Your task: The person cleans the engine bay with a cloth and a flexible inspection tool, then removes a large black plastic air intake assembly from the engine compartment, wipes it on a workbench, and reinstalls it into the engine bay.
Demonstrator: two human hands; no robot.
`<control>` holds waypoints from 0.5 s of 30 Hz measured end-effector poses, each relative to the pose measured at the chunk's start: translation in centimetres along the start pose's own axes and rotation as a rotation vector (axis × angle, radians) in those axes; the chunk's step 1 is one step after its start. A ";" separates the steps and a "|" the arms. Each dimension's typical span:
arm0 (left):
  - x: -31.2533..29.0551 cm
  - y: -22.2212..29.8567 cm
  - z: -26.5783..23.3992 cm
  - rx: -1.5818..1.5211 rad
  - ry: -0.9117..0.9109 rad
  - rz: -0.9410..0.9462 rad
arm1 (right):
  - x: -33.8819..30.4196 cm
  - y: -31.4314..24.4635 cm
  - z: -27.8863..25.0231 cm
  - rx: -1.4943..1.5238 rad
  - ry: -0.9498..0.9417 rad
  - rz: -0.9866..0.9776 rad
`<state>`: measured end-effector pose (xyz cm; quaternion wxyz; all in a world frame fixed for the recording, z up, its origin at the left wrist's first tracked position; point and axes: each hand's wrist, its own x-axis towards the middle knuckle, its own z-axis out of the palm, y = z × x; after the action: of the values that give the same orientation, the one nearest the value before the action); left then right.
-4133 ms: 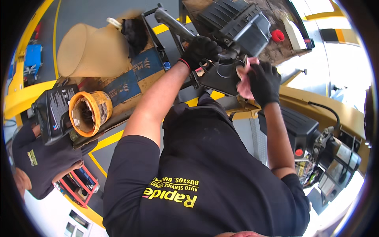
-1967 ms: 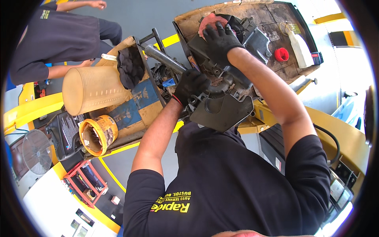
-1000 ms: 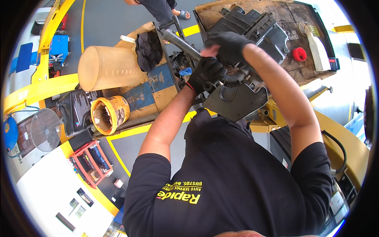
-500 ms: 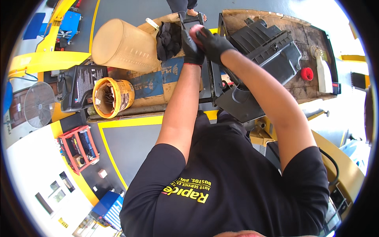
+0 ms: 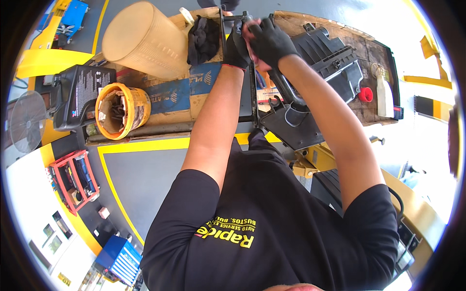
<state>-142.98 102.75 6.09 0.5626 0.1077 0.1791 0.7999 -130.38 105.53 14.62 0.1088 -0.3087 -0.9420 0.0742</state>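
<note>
Both my hands wear black gloves and meet over the middle of the workbench, beyond my body. My right hand [image 5: 274,43] is closed on a pinkish-red rag [image 5: 251,41], with a loose end hanging below the fingers. Against the rag, my left hand [image 5: 236,49] is wrapped round a dark rod-like part [image 5: 246,16]. Only its tip shows past the fingers; glove and rag hide the rest. Just left of that hand lies a crumpled black cloth [image 5: 204,40]. Right of my hands, partly under my right forearm, sits a black plastic air filter housing [image 5: 326,65].
Along the bench's left stand a big translucent measuring container [image 5: 145,43], a yellow bucket [image 5: 141,107] and a black jug [image 5: 80,92]. A red cap [image 5: 365,94] and white bottle [image 5: 385,97] are at right. A red tool cart [image 5: 75,180] stands beyond the bench's left end.
The rag has opened from a bunched lump to a longer strip hanging between my hands. A dark tip now shows above the left hand. The view has shifted, moving the bench left and up.
</note>
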 end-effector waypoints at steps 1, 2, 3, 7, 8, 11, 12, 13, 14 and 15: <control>-0.1 -0.2 0.0 0.098 0.053 0.032 | -2.4 0.1 -0.8 -0.030 -0.075 0.006; -0.5 -0.5 -0.3 0.200 0.111 0.061 | -5.0 0.2 -1.6 -0.054 -0.154 0.013; 0.0 -0.6 -0.9 0.051 0.141 -0.092 | -7.7 1.1 -2.1 0.019 -0.207 0.026; 0.1 -1.4 -1.3 0.059 0.193 -0.081 | -13.5 2.3 -5.6 0.047 -0.536 0.065; 0.1 -1.4 -1.4 0.058 0.208 -0.079 | -14.1 2.8 -5.9 0.034 -0.590 0.061; -0.2 -1.2 -1.3 0.068 0.203 -0.086 | -11.7 2.4 -8.8 0.020 -0.904 0.186; -0.5 -1.4 -0.7 0.091 0.177 -0.081 | -10.7 2.4 -8.6 0.005 -0.894 0.195; -1.0 -1.6 0.8 0.208 0.149 0.003 | -9.9 2.5 -8.4 -0.009 -0.887 0.213; -0.4 -1.6 0.3 0.179 0.180 0.011 | -11.9 2.8 -5.7 0.078 -0.345 0.110; 0.1 -1.4 -1.0 0.144 0.219 -0.028 | -12.7 1.9 -4.1 0.041 -0.360 0.102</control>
<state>-142.18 103.12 4.64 0.5416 0.0575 0.2979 0.7839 -118.31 99.75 16.18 -0.0589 -0.3357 -0.9276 0.1529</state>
